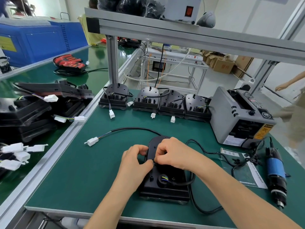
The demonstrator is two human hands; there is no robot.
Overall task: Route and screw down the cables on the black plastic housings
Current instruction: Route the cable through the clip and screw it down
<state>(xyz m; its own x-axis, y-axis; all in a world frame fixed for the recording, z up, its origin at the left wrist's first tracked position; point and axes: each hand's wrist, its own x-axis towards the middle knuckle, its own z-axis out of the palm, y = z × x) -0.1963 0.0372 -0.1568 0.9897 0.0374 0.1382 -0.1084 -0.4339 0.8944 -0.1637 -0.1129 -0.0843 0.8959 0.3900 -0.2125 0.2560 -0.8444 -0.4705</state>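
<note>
The left hand (134, 160) and right hand (172, 153), fingers curled tight, pinch a small part (153, 163), too tiny to identify, against the black housing (165, 187).

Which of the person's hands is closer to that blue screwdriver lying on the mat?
Right. The right hand grips at the housing, left of the blue screwdriver; the left hand sits farther left.

Fingers (162, 154) mostly hide a tiny thing (153, 163) (perhaps a screw) on the housing (165, 189).
</note>
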